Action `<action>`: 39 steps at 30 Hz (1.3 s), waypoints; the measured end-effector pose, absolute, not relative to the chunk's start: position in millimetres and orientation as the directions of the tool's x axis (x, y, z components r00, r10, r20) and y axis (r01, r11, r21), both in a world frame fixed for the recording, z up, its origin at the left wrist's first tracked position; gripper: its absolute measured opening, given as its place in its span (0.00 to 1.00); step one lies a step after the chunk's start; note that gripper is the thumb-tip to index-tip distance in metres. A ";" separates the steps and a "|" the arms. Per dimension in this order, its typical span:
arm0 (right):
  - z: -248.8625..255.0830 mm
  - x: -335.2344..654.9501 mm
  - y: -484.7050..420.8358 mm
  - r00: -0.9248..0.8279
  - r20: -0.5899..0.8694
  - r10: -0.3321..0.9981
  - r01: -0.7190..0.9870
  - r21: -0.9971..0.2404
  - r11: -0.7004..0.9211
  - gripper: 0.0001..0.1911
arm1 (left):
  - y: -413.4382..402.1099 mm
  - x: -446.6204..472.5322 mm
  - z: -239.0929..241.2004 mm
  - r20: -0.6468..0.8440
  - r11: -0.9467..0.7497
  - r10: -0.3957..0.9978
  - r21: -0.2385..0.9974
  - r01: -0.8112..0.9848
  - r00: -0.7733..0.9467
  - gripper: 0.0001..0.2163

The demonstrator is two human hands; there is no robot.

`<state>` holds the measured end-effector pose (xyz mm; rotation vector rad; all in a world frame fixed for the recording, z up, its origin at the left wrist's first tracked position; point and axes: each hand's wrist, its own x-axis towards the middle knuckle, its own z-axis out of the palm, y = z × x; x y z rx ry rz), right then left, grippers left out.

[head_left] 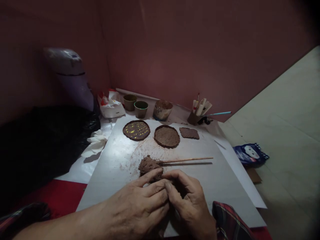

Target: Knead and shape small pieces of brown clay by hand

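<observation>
Nearest to the viewer are the person's two hands, met over the near part of the board [200,183]. The left hand [143,205] lies flattish, fingers together and slightly bent, the index finger reaching onto the clay lump [148,165]. The right hand [191,201] is half curled, its thumb and fingers brought against the left fingertips. Whether anything is pinched between them cannot be determined from where I stand; the knuckles hide it.

The clay lump sits left of the board's middle, just beyond the fingers, presumably kept there as stock within easy reach. A thin stick [187,160] runs from it toward the right edge. Its shadow falls apart from it, which suggests that the lump props it off the board; whether its end is embedded is unclear.

Along the far edge lie three flat clay pieces: a rimmed disc with yellow dabs [136,130] toward the far left corner, a plain rimmed disc [167,136] beside it, and a rectangular slab [189,133] toward the far right corner. They appear set back to leave working room, spaced so that none touches another.

Beyond that edge stand two cups [141,110], a smeared tub [162,111] and a tool holder [193,118], probably placed there to spare the board. A crumpled white cloth [95,144] lies off the left edge.
</observation>
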<state>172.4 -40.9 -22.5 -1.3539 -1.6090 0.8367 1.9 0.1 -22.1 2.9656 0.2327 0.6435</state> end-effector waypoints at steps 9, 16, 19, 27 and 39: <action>-20.3 174.4 -45.8 -0.093 0.109 0.990 0.385 -0.913 0.137 0.12 | 5.0 0.6 -22.2 0.457 -0.977 0.171 0.195 0.089 0.873 0.10; -24.8 175.2 -44.5 -0.092 0.105 0.990 0.362 -0.923 0.132 0.09 | 3.5 1.1 -28.3 0.433 -0.972 0.190 0.208 0.108 0.881 0.09; -24.9 176.7 -44.6 -0.100 0.114 0.988 0.376 -0.915 0.144 0.09 | 4.0 1.6 -27.6 0.441 -0.972 0.189 0.211 0.103 0.878 0.09; -25.8 176.7 -44.1 -0.031 0.135 0.990 0.265 -0.954 0.139 0.09 | 4.4 0.5 -24.2 0.415 -0.965 0.205 0.235 0.113 0.886 0.14; -22.9 176.5 -47.1 0.016 0.157 0.987 0.075 -0.985 0.156 0.11 | 9.7 -3.6 -4.7 0.364 -0.970 0.191 0.214 0.117 0.912 0.15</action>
